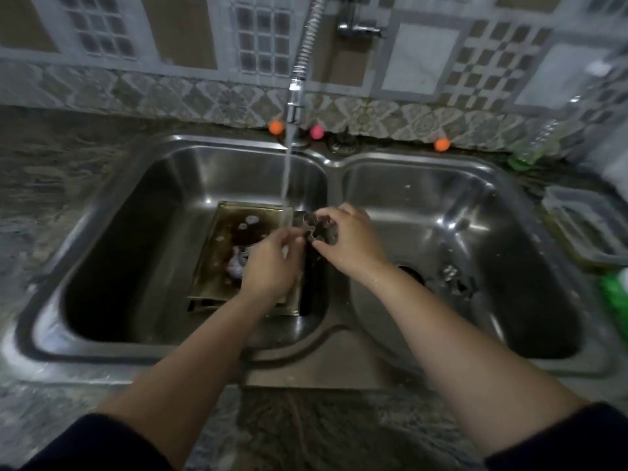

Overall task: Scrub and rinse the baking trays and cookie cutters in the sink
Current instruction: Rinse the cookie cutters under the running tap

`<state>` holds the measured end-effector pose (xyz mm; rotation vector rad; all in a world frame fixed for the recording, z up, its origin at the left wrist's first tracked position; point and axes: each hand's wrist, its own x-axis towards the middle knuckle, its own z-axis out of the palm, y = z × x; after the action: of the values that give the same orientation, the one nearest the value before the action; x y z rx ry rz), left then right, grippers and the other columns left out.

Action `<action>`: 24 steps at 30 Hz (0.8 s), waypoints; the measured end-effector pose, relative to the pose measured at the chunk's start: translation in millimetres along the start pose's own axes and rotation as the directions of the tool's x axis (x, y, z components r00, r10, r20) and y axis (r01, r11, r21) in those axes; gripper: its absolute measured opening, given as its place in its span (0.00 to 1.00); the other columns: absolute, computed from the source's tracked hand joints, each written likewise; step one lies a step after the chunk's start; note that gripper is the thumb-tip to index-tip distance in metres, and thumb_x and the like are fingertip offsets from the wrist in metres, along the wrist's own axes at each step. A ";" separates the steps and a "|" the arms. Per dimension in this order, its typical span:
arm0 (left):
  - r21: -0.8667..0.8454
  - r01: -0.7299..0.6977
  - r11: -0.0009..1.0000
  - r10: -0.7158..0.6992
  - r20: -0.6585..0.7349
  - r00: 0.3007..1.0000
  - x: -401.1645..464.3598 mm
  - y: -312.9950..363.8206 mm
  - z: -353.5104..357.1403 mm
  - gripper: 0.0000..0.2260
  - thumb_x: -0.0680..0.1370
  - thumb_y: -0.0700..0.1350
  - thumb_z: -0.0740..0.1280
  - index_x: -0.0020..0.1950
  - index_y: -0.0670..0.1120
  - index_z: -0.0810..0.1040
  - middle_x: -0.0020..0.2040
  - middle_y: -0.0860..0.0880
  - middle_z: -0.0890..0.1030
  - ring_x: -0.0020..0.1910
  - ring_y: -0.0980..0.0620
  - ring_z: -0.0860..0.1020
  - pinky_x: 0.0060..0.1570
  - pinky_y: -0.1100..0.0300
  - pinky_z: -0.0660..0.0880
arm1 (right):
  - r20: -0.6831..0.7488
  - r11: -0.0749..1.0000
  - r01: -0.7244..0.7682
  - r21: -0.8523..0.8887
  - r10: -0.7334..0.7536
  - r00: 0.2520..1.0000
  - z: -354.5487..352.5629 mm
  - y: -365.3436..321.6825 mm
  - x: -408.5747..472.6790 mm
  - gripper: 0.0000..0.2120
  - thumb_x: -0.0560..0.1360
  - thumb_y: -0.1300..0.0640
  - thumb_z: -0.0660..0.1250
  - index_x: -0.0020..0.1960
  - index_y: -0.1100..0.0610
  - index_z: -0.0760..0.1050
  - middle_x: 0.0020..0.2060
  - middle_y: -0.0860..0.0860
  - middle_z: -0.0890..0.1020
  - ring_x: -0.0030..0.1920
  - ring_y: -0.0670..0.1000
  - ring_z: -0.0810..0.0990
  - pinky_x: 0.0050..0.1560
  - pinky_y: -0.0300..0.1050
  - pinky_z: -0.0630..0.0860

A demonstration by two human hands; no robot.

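A metal flower-shaped cookie cutter (314,227) is held over the left basin, just right of the running water stream (286,185). My right hand (350,243) pinches its right side from above. My left hand (272,263) grips its left edge with curled fingers. Below them a stained baking tray (217,253) lies in the left basin, with soap foam and a scrubber (238,263) on it. More metal cookie cutters (453,278) lie in the right basin beside the drain (409,271).
The steel double sink (334,338) is set in a stone counter. A flexible faucet (306,52) hangs over the left basin. A clear plastic container (588,226) and a green item (615,300) sit at the right. A bottle (537,144) stands at the back right.
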<state>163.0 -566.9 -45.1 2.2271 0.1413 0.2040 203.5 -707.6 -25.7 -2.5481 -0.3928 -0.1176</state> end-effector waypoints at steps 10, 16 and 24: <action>0.584 -0.245 0.774 -0.082 0.477 0.875 1.7 39.1 76.1 0.38 0.78 0.66 0.42 0.77 0.42 0.36 0.77 0.45 0.33 0.76 0.48 0.33 0.74 0.41 0.39 | 0.098 0.807 -0.585 -0.085 0.591 0.801 -59.6 157.2 -45.3 0.12 0.72 0.55 0.72 0.55 0.52 0.78 0.51 0.50 0.81 0.55 0.52 0.79 0.54 0.44 0.74; 0.675 -0.284 0.681 -0.006 0.393 0.920 -0.6 33.2 85.3 0.41 0.75 0.69 0.39 0.77 0.42 0.36 0.77 0.44 0.34 0.75 0.48 0.33 0.74 0.43 0.38 | 0.019 0.688 -0.661 -0.300 0.697 0.717 -64.1 246.0 -39.2 0.18 0.74 0.50 0.69 0.62 0.48 0.75 0.61 0.55 0.75 0.62 0.59 0.71 0.59 0.51 0.73; 0.700 -0.287 0.654 0.025 0.358 0.933 1.1 31.0 89.5 0.44 0.69 0.71 0.30 0.77 0.43 0.34 0.77 0.46 0.33 0.75 0.50 0.32 0.73 0.47 0.34 | -0.026 0.645 -0.665 -0.376 0.710 0.704 -44.4 291.2 -16.3 0.20 0.78 0.53 0.65 0.68 0.55 0.71 0.66 0.57 0.71 0.68 0.60 0.64 0.61 0.54 0.69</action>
<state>182.5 -654.6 -74.9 3.0758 -0.1967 -0.1710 275.7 -969.8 -140.2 -2.8828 0.6527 0.2909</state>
